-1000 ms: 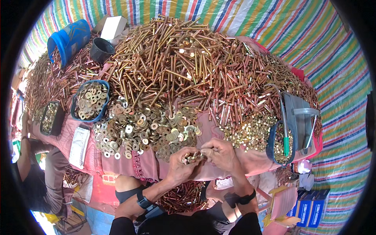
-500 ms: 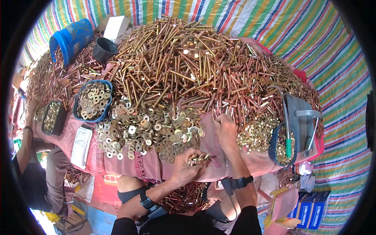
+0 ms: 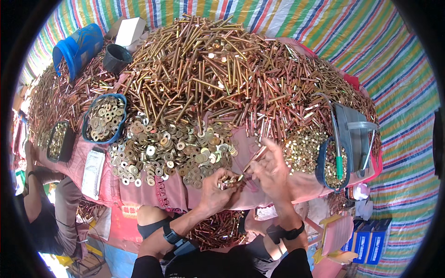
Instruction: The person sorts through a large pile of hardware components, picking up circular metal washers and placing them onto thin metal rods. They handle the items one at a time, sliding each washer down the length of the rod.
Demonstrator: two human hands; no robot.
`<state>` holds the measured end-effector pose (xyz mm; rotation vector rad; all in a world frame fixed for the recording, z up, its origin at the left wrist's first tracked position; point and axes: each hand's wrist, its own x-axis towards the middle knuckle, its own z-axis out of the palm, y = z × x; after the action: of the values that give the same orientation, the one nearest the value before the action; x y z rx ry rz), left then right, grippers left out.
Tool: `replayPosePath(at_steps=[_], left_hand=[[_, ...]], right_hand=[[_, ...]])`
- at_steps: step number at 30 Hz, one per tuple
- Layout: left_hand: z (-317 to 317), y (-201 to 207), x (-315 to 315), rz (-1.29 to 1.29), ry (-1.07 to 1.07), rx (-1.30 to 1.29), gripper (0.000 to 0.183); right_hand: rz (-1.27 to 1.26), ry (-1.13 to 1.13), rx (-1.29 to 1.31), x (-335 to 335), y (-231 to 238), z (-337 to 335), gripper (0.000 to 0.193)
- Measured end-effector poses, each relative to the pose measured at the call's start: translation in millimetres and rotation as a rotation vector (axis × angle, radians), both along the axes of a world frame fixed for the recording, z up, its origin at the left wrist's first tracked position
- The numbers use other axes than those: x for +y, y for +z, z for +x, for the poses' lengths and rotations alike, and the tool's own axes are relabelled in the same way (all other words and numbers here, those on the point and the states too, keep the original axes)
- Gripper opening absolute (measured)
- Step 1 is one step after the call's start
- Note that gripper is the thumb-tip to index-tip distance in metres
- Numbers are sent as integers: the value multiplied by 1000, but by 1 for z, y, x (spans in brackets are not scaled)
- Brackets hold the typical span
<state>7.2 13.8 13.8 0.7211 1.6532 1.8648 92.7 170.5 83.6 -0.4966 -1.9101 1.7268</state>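
My left hand (image 3: 216, 191) is closed round a clutch of small brass-coloured nuts (image 3: 227, 182), some showing at the fingertips. My right hand (image 3: 272, 175) pinches a long copper-coloured bolt (image 3: 256, 157), tilted with its lower end toward the nuts. The two hands are close together over the pink cloth (image 3: 222, 200); whether bolt and nuts touch, I cannot tell. Left of them spreads a heap of flat washers (image 3: 160, 150), and to the right lies a pile of nuts (image 3: 300, 150). Beyond both rises a large mound of bolts (image 3: 194, 83).
At right, a blue tub (image 3: 320, 173) of nuts stands beside a grey dustpan-like scoop (image 3: 354, 134). A blue basin (image 3: 83, 134) of washers, black tray (image 3: 52, 143), blue bucket (image 3: 88, 46) and black pot (image 3: 116, 59) are at left. Another person's arm (image 3: 32, 190) shows at far left.
My right hand has drawn back from the bolt mound toward my left hand, now visibly with a bolt. My left hand has stayed closed on the nuts, shifting slightly.
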Motion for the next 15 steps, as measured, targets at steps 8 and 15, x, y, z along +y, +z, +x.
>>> replayPosePath(at_steps=[8, 15], left_hand=[[2, 3, 0, 15, -27, -85, 21], [2, -6, 0, 52, -20, -12, 19]], right_hand=[[282, -36, -116, -11, -2, 13, 60], [741, 73, -56, -16, 3, 19, 38]])
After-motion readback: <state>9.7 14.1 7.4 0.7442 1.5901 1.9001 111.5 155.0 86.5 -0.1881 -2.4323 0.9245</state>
